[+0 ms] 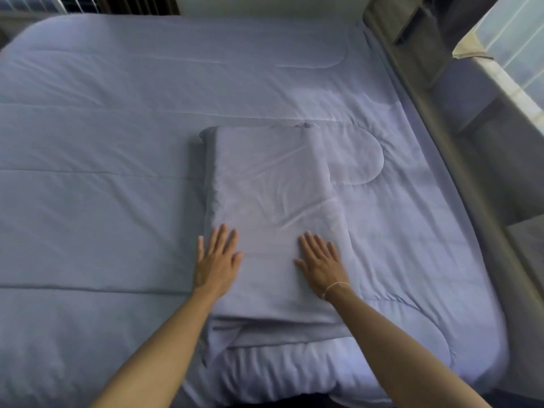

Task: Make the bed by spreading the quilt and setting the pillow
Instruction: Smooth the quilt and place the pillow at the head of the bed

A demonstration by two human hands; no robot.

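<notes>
Quilt (117, 136) is spread flat over the whole bed, pale lavender-grey, stitched channel lines visible, a few long creases running across it. It drapes over the near edge of the bed below the pillow.

Pillow (265, 201) is the landmark: same fabric as the quilt, rectangular, lying flat on top of the quilt, long axis running away from the camera. It sits right of the bed's centre, closer to the near edge than to the far one. Light wrinkles on its top face. Its near end shows layered folds of fabric where it meets the quilt edge.

Left hand (217, 260): palm down, fingers straight and slightly spread, resting on the pillow's near-left corner, with the outer fingers at the left edge. Grips nothing.

Right hand (319, 266): palm down, fingers straight and together, flat on the pillow's near-right area, just inside its right edge. Grips nothing. Thin light bracelet (335, 287) at the wrist.

Both forearms bare, entering from the bottom of frame on either side of the pillow's near end.

Right of the pillow, past the quilt edge: grey upholstered bed frame (412, 78) running along the bed. Beyond that, a bright curtained window (512, 42). Whether the hands press or only rest: cannot tell.
</notes>
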